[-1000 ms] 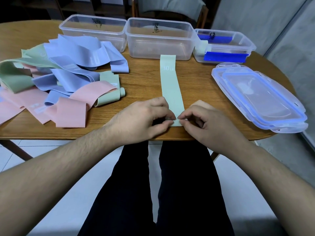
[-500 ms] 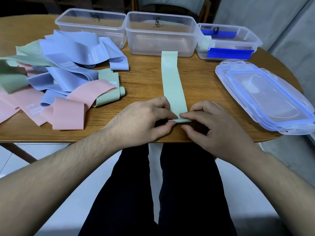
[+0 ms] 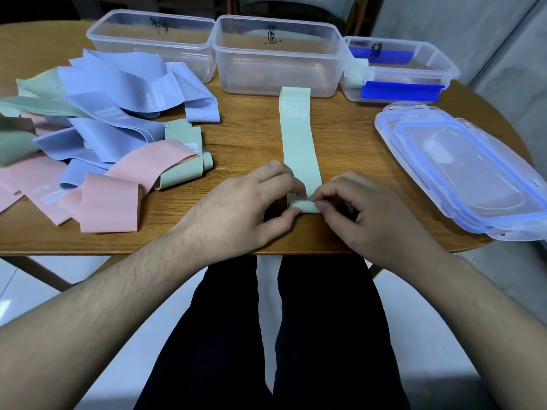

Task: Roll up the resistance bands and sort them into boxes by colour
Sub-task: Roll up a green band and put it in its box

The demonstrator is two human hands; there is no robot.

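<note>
Rolling begins at the near end of the green band (image 3: 299, 143), which lies flat and straight on the table (image 3: 349, 137), its far end close to the middle box (image 3: 278, 54). The left hand (image 3: 245, 208) and the right hand (image 3: 364, 214) both pinch the first small fold of it between thumb and curled fingertips, one at each side edge. The band looks thin, soft and light, probably a little rubbery, so it may spring open if the pinch is released. I would hold it at the two edges of the roll and keep the turns tight. Inside the right box (image 3: 399, 72) something pale sits at the corner, perhaps a finished roll; I cannot tell surely. Many loose bands (image 3: 103, 137) wait at the left.
</note>
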